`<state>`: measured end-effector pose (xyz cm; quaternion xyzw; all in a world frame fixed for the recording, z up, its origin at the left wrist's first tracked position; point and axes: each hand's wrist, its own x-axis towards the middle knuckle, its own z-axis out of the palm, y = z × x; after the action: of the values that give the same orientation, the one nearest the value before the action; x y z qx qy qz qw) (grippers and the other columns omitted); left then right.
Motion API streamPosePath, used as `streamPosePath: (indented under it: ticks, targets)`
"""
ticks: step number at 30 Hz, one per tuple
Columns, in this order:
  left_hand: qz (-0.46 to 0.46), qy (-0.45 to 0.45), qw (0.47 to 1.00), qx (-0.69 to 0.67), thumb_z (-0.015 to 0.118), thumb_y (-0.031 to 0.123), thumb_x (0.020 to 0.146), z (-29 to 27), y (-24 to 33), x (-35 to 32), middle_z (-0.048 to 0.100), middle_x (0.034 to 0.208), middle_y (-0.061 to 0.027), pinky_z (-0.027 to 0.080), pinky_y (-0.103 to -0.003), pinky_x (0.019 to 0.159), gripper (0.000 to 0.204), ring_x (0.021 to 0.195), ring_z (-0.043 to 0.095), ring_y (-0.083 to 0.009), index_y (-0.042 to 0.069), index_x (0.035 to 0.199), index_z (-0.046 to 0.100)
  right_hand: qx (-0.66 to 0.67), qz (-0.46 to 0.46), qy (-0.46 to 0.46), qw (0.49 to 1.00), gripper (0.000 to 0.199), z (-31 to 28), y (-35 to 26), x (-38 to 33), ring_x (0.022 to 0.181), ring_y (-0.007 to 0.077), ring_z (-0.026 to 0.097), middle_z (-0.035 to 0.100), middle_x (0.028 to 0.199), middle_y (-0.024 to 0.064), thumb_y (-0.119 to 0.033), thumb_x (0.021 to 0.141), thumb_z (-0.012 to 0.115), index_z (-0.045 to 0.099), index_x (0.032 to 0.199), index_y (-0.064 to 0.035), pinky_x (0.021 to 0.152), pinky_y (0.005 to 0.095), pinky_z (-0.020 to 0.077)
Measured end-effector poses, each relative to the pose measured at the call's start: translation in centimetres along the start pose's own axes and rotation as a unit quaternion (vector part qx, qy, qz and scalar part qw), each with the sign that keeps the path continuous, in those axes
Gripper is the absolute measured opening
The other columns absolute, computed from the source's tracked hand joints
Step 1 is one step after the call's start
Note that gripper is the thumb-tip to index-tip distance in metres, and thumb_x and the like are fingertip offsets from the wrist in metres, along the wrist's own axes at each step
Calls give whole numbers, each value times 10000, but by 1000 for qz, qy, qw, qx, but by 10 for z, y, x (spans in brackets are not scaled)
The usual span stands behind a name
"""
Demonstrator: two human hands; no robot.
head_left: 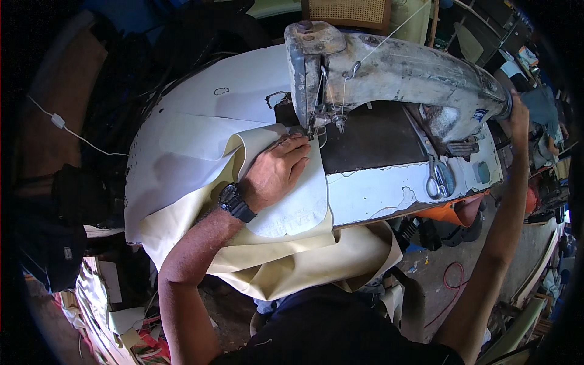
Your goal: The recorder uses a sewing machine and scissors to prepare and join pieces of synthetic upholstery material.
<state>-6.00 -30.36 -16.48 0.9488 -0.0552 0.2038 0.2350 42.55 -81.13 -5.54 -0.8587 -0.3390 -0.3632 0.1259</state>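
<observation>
Left hand (278,168) lies flat, palm down, fingers pressed together and stretched forward, pressing on the cream fabric (286,210). Black wristwatch (236,202) sits on that wrist. Fingertips (298,143) end just short of the needle area (311,131) of the sewing machine (395,73), which stands right ahead of the hand. Machine is old, grey, paint worn, with white thread running down its head.

Fabric sits under the palm and spreads back toward the person, folded over itself, one edge hanging off the near side of the table (389,194) into the lap. More pale sheet material (194,140) lies out past the thumb side, to the left of the hand, on the tabletop.

Right hand (519,115) is far out to the right, well apart from the fabric, up at the machine's far end by the handwheel (506,103). Cannot tell whether those fingers are curled or spread; the hand is near the picture's rim and partly hidden.

Scissors (435,179) lie on the table between the two hands, beside the machine base, touching neither hand. A dark machine bed (365,143) lies just right of the left fingertips.
</observation>
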Motion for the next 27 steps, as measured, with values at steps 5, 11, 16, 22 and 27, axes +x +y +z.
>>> streamPosePath:
  ticks: [5, 11, 16, 22, 27]
  targets:
    - [-13, -2, 1000, -3, 700, 63, 949, -2, 3, -2, 689, 1314, -183, 541, -426, 1045, 259, 1225, 657, -352, -33, 1188, 730, 166, 112, 95, 975, 543, 22, -54, -12, 942, 211, 695, 770, 1010, 131, -455, 1100, 506, 698, 1261, 27, 854, 371, 543]
    - [-2, 13, 1000, -5, 705, 57, 942, 1, -1, 0, 695, 1293, -178, 549, -425, 1025, 235, 1205, 664, -347, -28, 1159, 739, 213, 240, 146, 936, 473, 9, -123, -110, 1058, 214, 678, 723, 1160, 118, -408, 1123, 476, 700, 1277, -21, 940, 342, 514]
    - [10, 6, 1000, -1, 718, 45, 926, -7, 0, -4, 718, 1207, -163, 571, -423, 970, 193, 1111, 693, -344, -25, 1104, 744, 249, 210, 21, 945, 284, -47, -306, -162, 1128, 285, 652, 696, 1193, 157, -178, 1075, 489, 686, 1160, 9, 999, 395, 498]
    - [45, 28, 999, 6, 715, 49, 925, -2, -1, -1, 726, 1189, -156, 581, -424, 957, 184, 1111, 701, -342, -21, 1093, 742, 341, -189, -198, 899, 445, -48, -455, -170, 1315, 331, 534, 547, 1504, 118, -205, 923, 721, 649, 1337, -58, 1073, 477, 462]
    - [36, 15, 999, 3, 713, 55, 930, -2, -2, 0, 724, 1197, -162, 583, -420, 959, 190, 1121, 702, -342, -22, 1101, 739, 275, -253, -273, 887, 590, -39, -472, -169, 1452, 323, 418, 472, 1606, 58, -344, 917, 732, 605, 1438, -98, 1161, 513, 375]
